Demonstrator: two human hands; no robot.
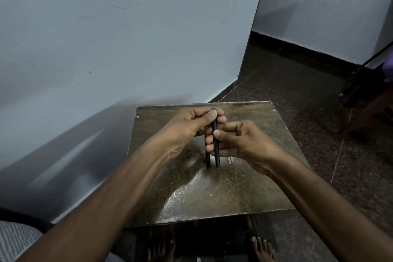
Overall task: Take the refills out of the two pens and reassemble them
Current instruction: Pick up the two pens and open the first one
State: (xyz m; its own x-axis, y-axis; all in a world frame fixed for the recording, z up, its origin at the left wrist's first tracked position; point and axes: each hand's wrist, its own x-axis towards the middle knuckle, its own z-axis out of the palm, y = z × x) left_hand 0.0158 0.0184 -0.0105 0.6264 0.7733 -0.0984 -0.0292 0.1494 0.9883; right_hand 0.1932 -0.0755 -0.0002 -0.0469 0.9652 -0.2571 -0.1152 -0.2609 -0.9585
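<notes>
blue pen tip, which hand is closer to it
Left. The left hand pinches the pen right below the blue tip, thumb almost touching it. The right hand grips the same pen lower down the barrel.

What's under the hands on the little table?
Under the left hand and right hand, which both hold one black pen, a second black pen shows above the table. A small pale item peeks out; the right hand covers the rest.

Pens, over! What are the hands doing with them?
Left hand pinches pen tip; right hand grips barrel. Held pen intact; second pen behind it. Nothing blocking.
</notes>
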